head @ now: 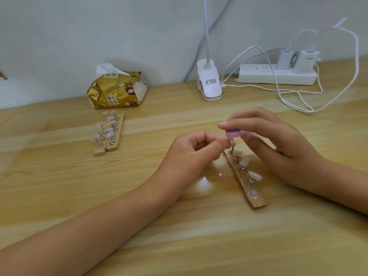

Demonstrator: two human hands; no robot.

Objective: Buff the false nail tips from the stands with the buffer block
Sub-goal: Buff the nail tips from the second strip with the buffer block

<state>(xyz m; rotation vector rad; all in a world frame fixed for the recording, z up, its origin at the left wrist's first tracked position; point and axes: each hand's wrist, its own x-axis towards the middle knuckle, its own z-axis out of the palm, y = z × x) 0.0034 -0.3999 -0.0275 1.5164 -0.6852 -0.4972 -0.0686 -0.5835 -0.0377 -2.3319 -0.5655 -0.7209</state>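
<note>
A wooden stand point(252, 194) lies diagonally on the table between my hands, with several frosted nail tips point(255, 175) on metal pegs and one bare magnet spot near its front end. My right hand point(278, 140) pinches a small pink and purple buffer block point(233, 133) between index finger and thumb, just above the stand's far end. My left hand point(191, 150) has its fingers curled and pinches a nail tip holder point(232, 144) right under the block; the tip itself is mostly hidden. Two more wooden stands point(108, 136) full of tips lie to the left.
A gold tissue pack point(117, 89) sits at the back left. A white clip lamp base point(210, 82) stands at the back centre. A power strip point(276, 74) with chargers and loose white cables point(298, 104) fills the back right.
</note>
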